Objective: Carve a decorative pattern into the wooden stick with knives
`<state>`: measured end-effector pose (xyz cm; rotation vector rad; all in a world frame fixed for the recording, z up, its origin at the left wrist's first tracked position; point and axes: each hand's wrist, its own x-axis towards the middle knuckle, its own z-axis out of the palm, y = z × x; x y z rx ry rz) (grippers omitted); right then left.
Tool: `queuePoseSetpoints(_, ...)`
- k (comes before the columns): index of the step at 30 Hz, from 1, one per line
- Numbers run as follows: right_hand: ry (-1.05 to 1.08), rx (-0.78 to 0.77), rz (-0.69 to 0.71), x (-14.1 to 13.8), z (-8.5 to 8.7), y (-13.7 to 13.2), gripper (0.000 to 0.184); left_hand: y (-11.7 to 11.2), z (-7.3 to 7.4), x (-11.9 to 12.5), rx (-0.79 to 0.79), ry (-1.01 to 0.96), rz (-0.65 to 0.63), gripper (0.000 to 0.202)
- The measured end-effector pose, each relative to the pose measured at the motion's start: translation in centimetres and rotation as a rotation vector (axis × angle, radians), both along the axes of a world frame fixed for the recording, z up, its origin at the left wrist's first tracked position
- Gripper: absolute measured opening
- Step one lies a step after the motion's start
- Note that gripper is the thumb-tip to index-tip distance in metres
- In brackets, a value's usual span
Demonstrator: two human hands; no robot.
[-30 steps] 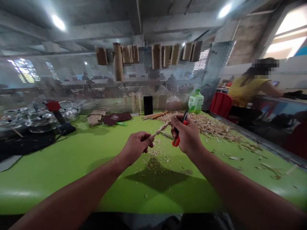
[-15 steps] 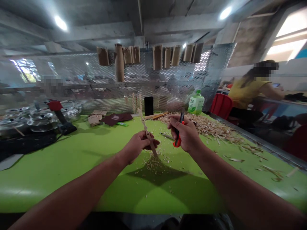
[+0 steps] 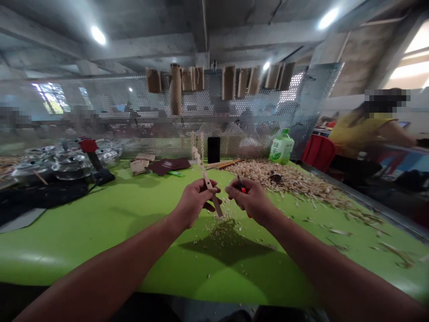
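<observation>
My left hand (image 3: pixel 197 197) is closed around a pale carved wooden stick (image 3: pixel 207 181). The stick leans, with its notched, knobbly part upward and its plain, flat end low over the table. My right hand (image 3: pixel 253 199) grips a black and orange-red knife (image 3: pixel 243 189), mostly hidden by the fingers; its blade cannot be made out. A small gap separates this hand from the stick. Below both hands, small wood chips (image 3: pixel 223 230) are scattered over the green tabletop (image 3: pixel 134 232).
A heap of shavings (image 3: pixel 288 179) covers the back right, near a green-tea bottle (image 3: pixel 281 146). A black phone (image 3: pixel 213 150) stands by the perforated metal screen (image 3: pixel 187 125). Metal kettles (image 3: pixel 69 165) stand left. A person in yellow (image 3: pixel 362 129) sits at right.
My right hand has come closer to the stick, and the knife has turned so that less of it shows. My left hand keeps its hold. The whole view has shifted slightly.
</observation>
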<state>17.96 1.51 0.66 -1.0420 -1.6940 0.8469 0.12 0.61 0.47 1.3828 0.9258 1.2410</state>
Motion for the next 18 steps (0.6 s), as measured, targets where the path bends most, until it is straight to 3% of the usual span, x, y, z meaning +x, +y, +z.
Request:
queuePoseSetpoints(6, -0.444, 0.09, -0.034, -0.8, -1.2, -0.7, 0.037, 0.3, 0.2, 0.1, -0.002, -0.101, 0.119, 0.021)
queuePoseSetpoints(10, -0.477, 0.158, -0.073, -1.3, -1.7, -1.2, 0.035, 0.3, 0.3, 0.4, -0.008, -0.134, 0.151, 0.021)
queuePoseSetpoints(13, -0.473, 0.202, -0.029, -1.4, -1.7, -1.4, 0.032, 0.4, 0.2, 0.4, -0.009, -0.142, 0.131, 0.024)
queuePoseSetpoints(18, -0.527, 0.171, -0.024, -1.6, -1.1, -1.7, 0.035, 0.4, 0.1, 0.3, 0.016, -0.124, 0.131, 0.025)
